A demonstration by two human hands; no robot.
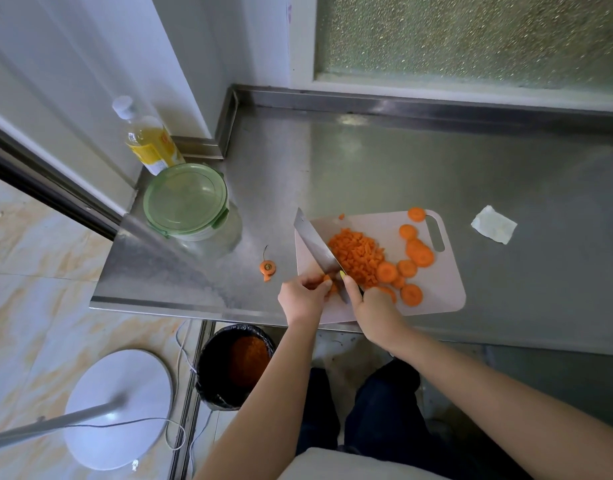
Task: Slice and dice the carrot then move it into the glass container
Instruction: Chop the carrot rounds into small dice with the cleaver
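A pale cutting board (447, 292) lies on the steel counter. A heap of diced carrot (357, 252) sits on its left half, and several round carrot slices (419, 252) lie to the right. My left hand (303, 297) pinches a small carrot piece (329, 284) at the board's near left corner. My right hand (370, 306) grips the handle of a broad knife (315, 242), whose blade points up-left beside the dice. The glass container (208, 233) stands at the counter's left, under its green lid (185, 199).
A carrot top (267, 267) lies on the counter (384, 161) left of the board. An oil bottle (149, 140) stands behind the container. A crumpled tissue (493, 224) lies at the right. Below the counter edge stands a black bin (234, 367) and a white fan base (119, 408).
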